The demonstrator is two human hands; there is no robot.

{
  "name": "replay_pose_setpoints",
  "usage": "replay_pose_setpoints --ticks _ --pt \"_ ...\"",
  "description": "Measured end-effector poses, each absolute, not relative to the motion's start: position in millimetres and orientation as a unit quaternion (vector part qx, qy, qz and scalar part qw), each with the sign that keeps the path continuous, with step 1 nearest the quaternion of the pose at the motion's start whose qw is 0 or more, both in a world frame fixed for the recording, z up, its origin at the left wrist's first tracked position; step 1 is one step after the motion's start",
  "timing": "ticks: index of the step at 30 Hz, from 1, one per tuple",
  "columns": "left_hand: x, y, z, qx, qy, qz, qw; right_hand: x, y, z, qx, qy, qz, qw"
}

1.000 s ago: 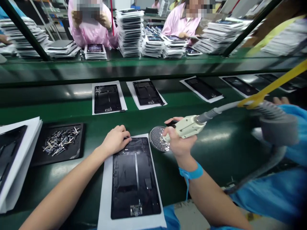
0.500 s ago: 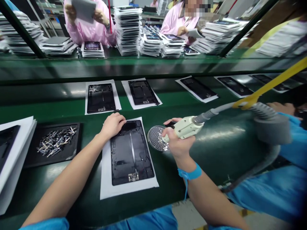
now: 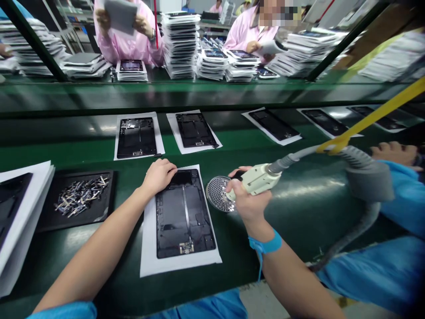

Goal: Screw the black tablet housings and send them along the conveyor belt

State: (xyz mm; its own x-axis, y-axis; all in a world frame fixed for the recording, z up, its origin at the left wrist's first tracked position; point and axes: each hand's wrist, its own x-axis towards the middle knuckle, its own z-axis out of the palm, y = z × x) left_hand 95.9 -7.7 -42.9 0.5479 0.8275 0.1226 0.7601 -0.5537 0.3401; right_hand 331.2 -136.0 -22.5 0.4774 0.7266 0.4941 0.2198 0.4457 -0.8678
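Note:
My left hand (image 3: 160,177) lies at the upper left corner of a black tablet housing (image 3: 172,221), its bent fingers together over the edge. A thin strip runs down inside this housing to a small circuit board near its lower edge. Under it is a white sheet (image 3: 149,267). To the right, my right hand (image 3: 251,201) is wrapped round a cream electric screwdriver (image 3: 262,178) with a black lever and a grey hose. The tool's front end is over a round, perforated metal plate (image 3: 217,191) beside the housing; its tip is hidden.
A black tray (image 3: 112,190) of small metallic parts lies left. More tablet housings (image 3: 137,137) on white sheets line the green bench's back. A yellow strap (image 3: 375,119) crosses near the hose. A co-worker's hand (image 3: 394,153) is at far right. Stacked sheets (image 3: 181,44) and two people in pink are opposite.
The view has shifted slightly. Both hands keep their places: my left hand on the housing's corner, my right hand holding the screwdriver at the round plate.

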Motion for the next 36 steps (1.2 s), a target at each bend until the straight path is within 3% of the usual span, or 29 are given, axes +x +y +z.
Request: replay_pose_setpoints --ticks 5,10,17,36 --pt "79 -32 -35 0.851 0.501 0.148 0.043 331 -138 -15 -0.494 -0.471 0.181 0.709" --pt "42 -83 -19 0.797 0.602 0.04 -0.012 296 -152 -3 -0.429 -0.482 0.262 0.717" --pt "38 -142 -7 0.754 0.636 -0.117 0.115 252 -190 -20 -0.348 -0.553 0.435 0.62" --pt "65 -173 -20 0.737 0.648 -0.072 0.174 246 -206 -23 -0.293 -0.633 0.424 0.578"
